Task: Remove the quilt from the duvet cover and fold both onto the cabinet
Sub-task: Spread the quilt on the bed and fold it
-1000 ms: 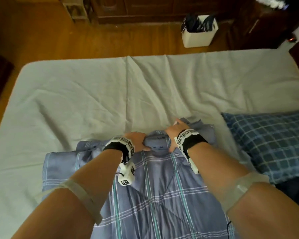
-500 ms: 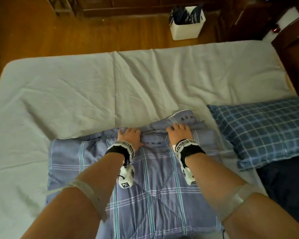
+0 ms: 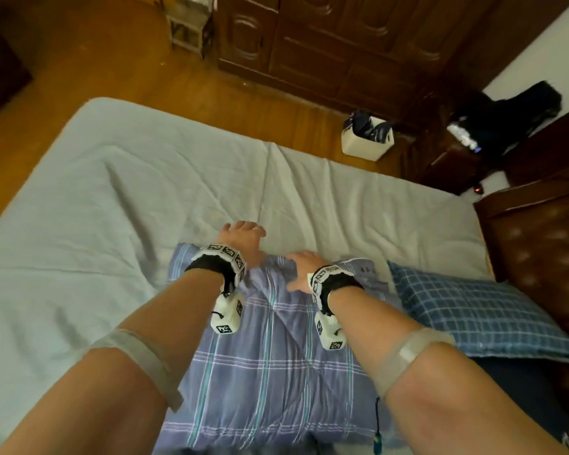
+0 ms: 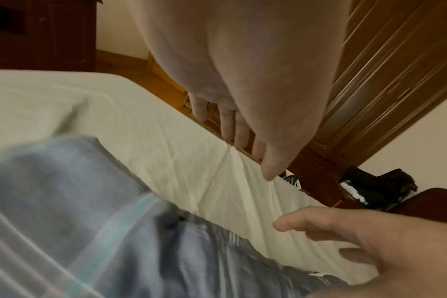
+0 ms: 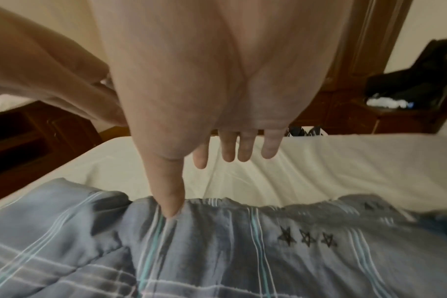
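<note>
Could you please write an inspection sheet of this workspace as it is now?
Surface: bed with a pale, wrinkled sheet.
Job's things: plaid quilt folded on the bed; duvet cover cannot be told apart.
Clutter: checked pillow beside the quilt.
Grippers: left hand and right hand open, fingers straight, above the quilt's far edge.
Cables: thin cord by the right arm.
Surroundings: wooden floor, dark wardrobe, white bin, stool.
</note>
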`<state>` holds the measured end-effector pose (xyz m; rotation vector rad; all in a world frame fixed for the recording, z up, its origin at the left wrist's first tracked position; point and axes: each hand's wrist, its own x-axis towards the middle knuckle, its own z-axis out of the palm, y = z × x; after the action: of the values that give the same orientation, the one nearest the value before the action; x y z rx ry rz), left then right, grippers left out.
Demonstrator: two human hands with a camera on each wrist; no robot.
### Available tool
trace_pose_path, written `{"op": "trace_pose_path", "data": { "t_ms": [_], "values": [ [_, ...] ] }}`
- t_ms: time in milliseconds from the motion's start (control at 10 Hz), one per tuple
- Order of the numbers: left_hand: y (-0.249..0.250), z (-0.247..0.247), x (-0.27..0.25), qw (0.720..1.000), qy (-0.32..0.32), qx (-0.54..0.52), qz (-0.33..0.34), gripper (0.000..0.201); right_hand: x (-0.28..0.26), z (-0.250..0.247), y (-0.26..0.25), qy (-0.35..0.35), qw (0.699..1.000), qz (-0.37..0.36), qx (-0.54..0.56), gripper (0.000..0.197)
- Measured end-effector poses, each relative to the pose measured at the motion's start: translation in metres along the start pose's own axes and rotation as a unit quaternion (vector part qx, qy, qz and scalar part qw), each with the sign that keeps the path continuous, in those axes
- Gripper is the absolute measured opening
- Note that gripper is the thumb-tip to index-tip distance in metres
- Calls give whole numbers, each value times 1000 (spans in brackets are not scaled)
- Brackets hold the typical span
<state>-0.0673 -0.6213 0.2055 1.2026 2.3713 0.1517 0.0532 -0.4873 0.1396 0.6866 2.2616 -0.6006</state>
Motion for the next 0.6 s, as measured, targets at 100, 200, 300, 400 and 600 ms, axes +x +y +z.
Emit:
{"op": "trace_pose_path", "data": {
  "t_ms": [100,200,300,400,600],
  "values": [
    [-41,-17,-24,1000,10,-18,-6,82,-145,190,119,59,996,35,-51,87],
    [-62,-13,-17,998,8,-59,39,85,-173,213,86,37,999,-3,6,97],
    [-36,238,-253,987,-50,-121,89,81,-221,257,59,14,994,0,110,108],
    [-50,265,-271,970,-85,-13,226,77,-238,308,6,93,990,62,90,108],
    [-56,295,-226,926,-164,2,341,84,-260,324,-52,21,945,203,254,111]
  ]
}}
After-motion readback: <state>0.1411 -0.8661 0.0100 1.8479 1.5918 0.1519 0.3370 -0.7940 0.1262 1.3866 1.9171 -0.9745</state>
